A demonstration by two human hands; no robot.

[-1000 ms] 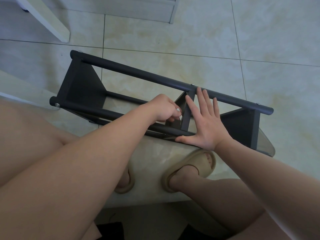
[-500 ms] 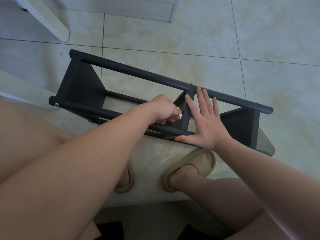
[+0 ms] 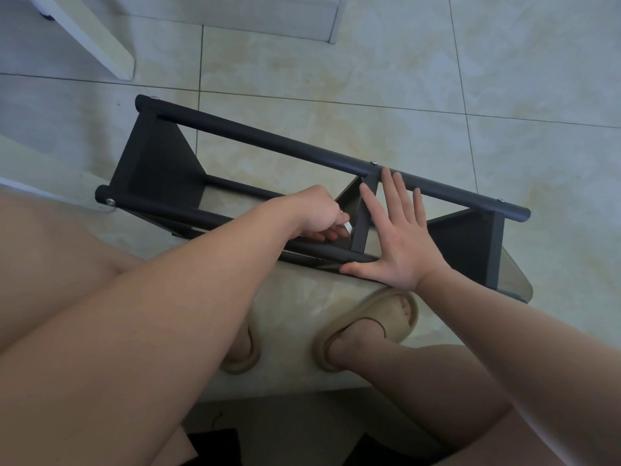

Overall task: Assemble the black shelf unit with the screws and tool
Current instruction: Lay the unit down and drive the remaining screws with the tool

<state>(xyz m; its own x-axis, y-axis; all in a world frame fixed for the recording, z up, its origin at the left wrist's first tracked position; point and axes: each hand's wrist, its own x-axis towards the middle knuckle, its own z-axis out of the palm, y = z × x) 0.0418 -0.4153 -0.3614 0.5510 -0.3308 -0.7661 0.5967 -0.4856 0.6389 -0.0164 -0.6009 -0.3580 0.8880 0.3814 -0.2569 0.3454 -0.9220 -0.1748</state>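
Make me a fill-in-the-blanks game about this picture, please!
1. The shelf unit is the colour ____.
2. The left hand has curled fingers, but the right hand lies ____ on the shelf unit, fingers straight.
3. The floor is covered with big square ____.

Missing words: black; flat; tiles.

No text, label or number is readable.
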